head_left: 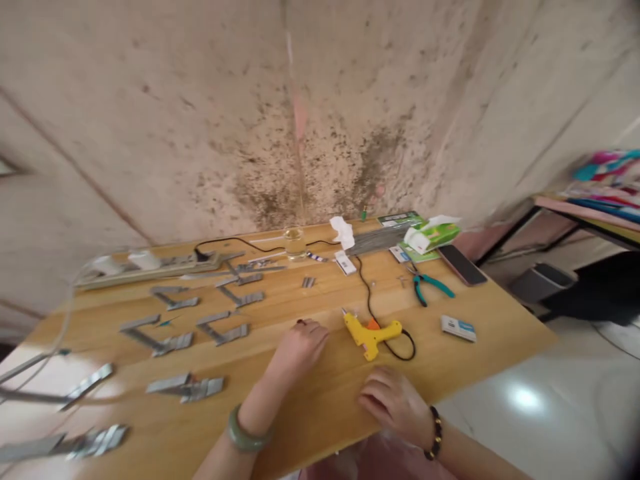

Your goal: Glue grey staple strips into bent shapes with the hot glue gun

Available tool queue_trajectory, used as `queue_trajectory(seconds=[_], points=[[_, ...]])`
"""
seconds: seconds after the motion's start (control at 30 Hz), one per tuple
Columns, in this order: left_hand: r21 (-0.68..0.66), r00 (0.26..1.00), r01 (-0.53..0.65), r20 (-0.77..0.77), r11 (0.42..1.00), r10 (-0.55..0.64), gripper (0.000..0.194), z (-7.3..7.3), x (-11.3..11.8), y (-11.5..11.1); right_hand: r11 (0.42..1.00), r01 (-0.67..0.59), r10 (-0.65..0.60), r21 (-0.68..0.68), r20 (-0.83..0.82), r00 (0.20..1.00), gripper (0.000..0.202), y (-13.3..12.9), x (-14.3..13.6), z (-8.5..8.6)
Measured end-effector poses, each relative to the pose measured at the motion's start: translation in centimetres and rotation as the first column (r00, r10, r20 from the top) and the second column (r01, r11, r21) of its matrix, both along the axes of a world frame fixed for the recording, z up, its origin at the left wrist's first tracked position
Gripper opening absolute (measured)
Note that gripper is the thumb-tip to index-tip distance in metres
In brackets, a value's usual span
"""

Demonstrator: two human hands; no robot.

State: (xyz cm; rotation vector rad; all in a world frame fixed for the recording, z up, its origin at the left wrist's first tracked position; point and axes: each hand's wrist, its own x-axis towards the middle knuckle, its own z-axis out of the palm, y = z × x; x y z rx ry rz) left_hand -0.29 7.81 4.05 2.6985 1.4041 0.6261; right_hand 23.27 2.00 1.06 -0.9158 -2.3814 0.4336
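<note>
My left hand (301,345) rests on the wooden table (320,413) with its fingers curled and pressed together; nothing shows in it. A green bangle (245,433) circles that wrist. Near the front edge lies my right hand (393,405), loosely closed, also with nothing visible in its fingers. A dark beaded bracelet (435,433) is on the right wrist. Just beyond the right hand, a yellow glue gun (373,335) lies on its side, apart from both hands, nozzle toward the far left. Several bent grey strip pieces (173,342) lie left of my left hand, slightly blurred.
Teal-handled pliers (430,287), a small white-and-blue box (459,329) and a phone (463,265) lie to the right. At the back are a glass cup (295,243), a bundle of grey strips (377,239), a green tissue pack (433,235) and a power strip (165,268).
</note>
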Motion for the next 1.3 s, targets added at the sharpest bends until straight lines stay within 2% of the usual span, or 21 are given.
queue_trajectory(seconds=[0.1,0.17,0.23,0.3,0.33,0.47,0.6,0.8,1.0,1.1,1.2,1.3], points=[[0.011,0.994,-0.023,0.107,1.0,0.022,0.022,-1.4,-0.6,0.9,0.999,0.013,-0.011,0.044,-0.051,0.999,0.017,0.3,1.0,0.5],[-0.003,0.983,-0.019,0.182,1.0,0.019,0.021,-2.2,-1.1,0.9,0.988,0.014,-0.003,0.153,-0.072,0.997,0.013,1.1,2.0,1.2],[-0.034,0.971,-0.03,0.236,0.999,0.037,0.02,-2.7,-1.7,0.9,0.964,0.127,-0.122,0.233,-0.037,0.992,0.02,2.6,3.2,2.0],[-0.054,0.955,-0.047,0.29,0.997,0.061,0.019,-2.8,-2.1,0.8,0.948,0.24,-0.258,0.21,0.061,0.964,0.03,4.6,4.3,2.6],[-0.061,0.947,-0.055,0.313,0.997,0.071,0.019,-2.7,-2.2,0.8,0.951,0.242,-0.27,0.192,0.134,0.954,0.035,5.6,4.8,2.8],[-0.088,0.936,-0.068,0.34,0.994,0.094,0.019,-2.3,-2.4,0.9,0.983,0.142,-0.17,0.114,0.296,0.94,0.035,8.6,5.8,2.5],[-0.09,0.935,-0.075,0.339,0.993,0.101,0.02,-2.2,-2.4,0.8,0.993,0.078,-0.101,0.086,0.316,0.943,0.022,9.8,5.5,2.1],[-0.107,0.937,-0.102,0.324,0.989,0.131,0.019,-2.2,-2.6,0.9,0.99,0.053,-0.082,0.129,0.233,0.969,0.024,12.1,3.7,2.3],[-0.129,0.934,-0.121,0.321,0.984,0.157,0.019,-2.2,-2.8,1.0,0.999,0.018,-0.016,-0.027,0.068,0.998,0.026,13.7,1.5,1.0],[-0.147,0.933,-0.135,0.314,0.98,0.176,0.019,-2.2,-2.7,1.0,0.995,-0.013,0.018,-0.098,0.048,0.999,0.027,13.8,0.5,0.4],[-0.149,0.934,-0.146,0.307,0.978,0.186,0.018,-2.1,-2.7,1.0,0.992,-0.028,0.032,-0.122,0.032,0.999,0.028,13.9,0.0,0.0],[-0.136,0.932,-0.147,0.312,0.98,0.183,0.018,-2.2,-2.8,1.1,0.995,-0.002,-0.003,-0.096,-0.05,0.999,0.027,14.1,-0.1,-0.2]])
